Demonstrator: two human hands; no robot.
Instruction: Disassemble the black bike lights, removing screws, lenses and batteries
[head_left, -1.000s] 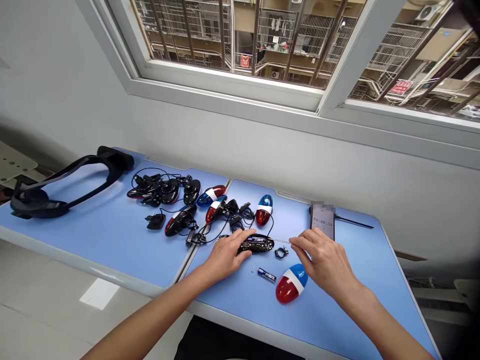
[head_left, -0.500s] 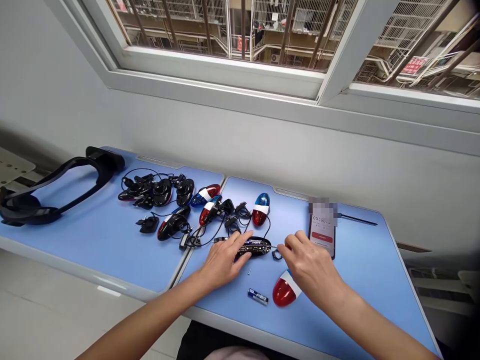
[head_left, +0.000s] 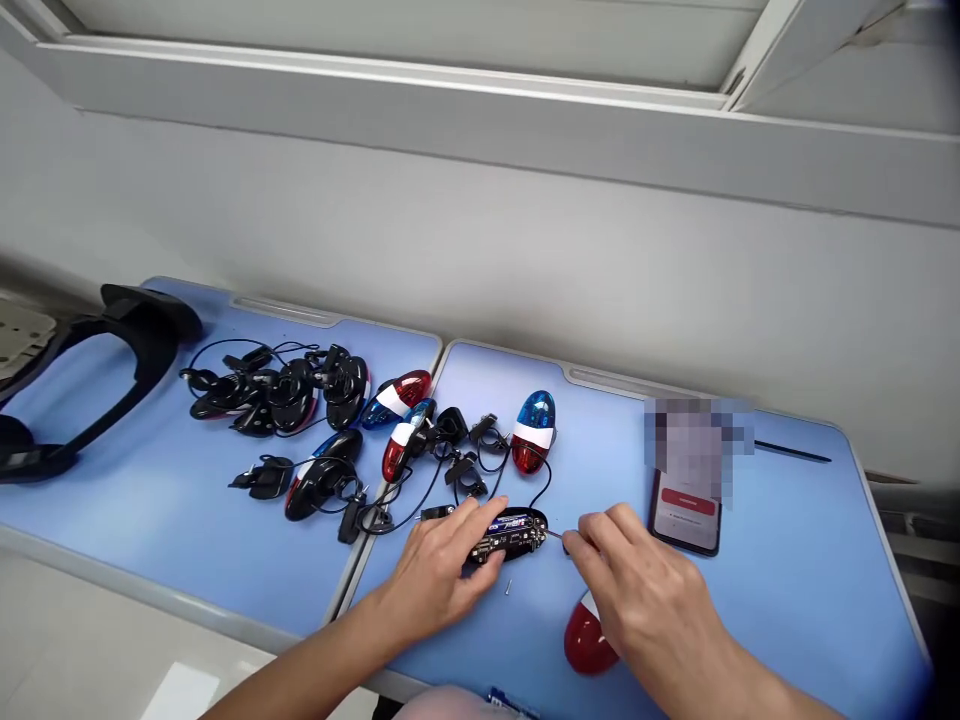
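My left hand (head_left: 442, 565) is closed round an opened bicycle light base (head_left: 517, 537), black, with a circuit board and a battery showing. It presses the base against the table. In my right hand (head_left: 645, 590), the fingertips pinch a thin metal shaft (head_left: 555, 535), likely a screwdriver; its handle is hidden in the palm. The shaft's tip reaches the base's right end. Just below the base lies a small screw (head_left: 508, 587). A red and white cover (head_left: 589, 642) is partly hidden under my right hand. At the bottom edge, a loose battery (head_left: 511, 700) is cut off.
Behind my hands stands a blue and red light (head_left: 534, 435) with a cable. More lights (head_left: 330, 475) with black clamps and tangled cables lie to the left. A phone (head_left: 686, 510) is at the right, near a black strip (head_left: 791, 451). A black headband-like frame (head_left: 150, 330) sits far left.
The view has tilted down and come closer, so the window bars have left the picture. Both hands keep their grips. The shaft remains at the base's right end.
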